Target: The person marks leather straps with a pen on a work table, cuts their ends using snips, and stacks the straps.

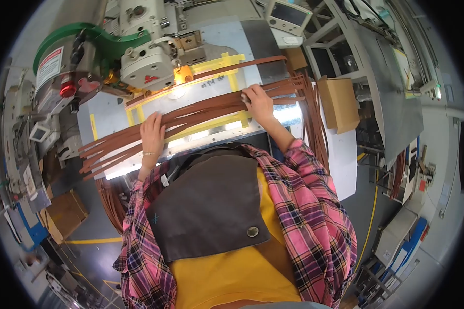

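A bundle of long, narrow brown straps (201, 109) that look like leather lies across the sewing machine's work surface, its strands fanning apart toward the left. My left hand (152, 135) reaches over the left part of the bundle, its bent fingers closed on the straps. My right hand (260, 106) grips the bundle farther right, with fingers curled; a small dark item shows at its fingertips but is too small to name. A separate brown strap (232, 68) runs behind, beside the machine's lit needle area.
The sewing machine head (147, 67) overhangs the surface at the back left. Yellow tape (237, 80) marks the plate. More straps (314, 123) hang over the right edge, near a cardboard box (338, 104). A control screen (288, 15) stands at the back.
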